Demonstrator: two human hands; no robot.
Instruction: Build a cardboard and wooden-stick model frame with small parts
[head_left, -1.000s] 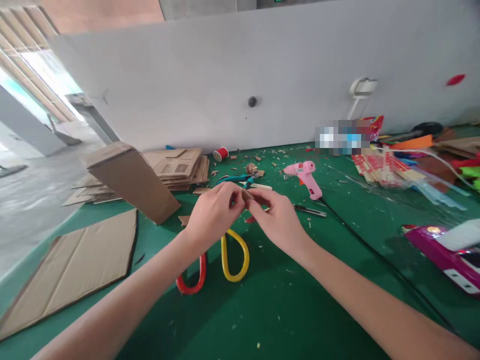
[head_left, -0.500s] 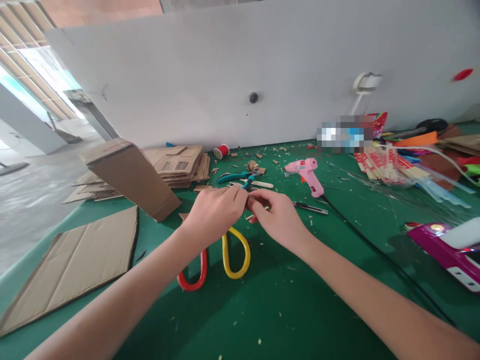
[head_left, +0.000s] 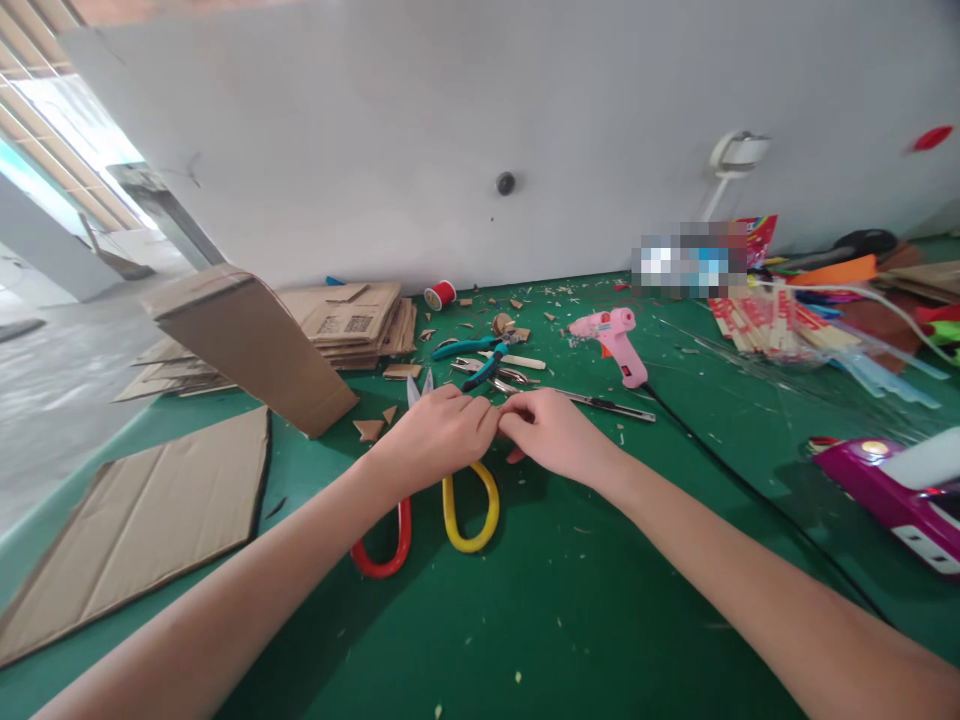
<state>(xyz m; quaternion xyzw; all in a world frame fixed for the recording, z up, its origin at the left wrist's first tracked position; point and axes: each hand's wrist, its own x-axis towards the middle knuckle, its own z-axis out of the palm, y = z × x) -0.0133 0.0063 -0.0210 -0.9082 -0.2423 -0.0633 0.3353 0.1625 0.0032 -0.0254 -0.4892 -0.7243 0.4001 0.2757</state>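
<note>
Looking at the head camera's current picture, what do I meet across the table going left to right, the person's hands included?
Flat cardboard sheet → tilted cardboard block → left hand → right hand → pink glue gun → red-and-white packaged sticks → purple device.

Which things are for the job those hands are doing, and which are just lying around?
Seemingly in the job:
left hand and right hand, meeting; anything pinched is hidden
scissors, perhaps, partly behind the left hand

Seemingly just lying about:
glue gun
pliers
knife
red spool
</note>
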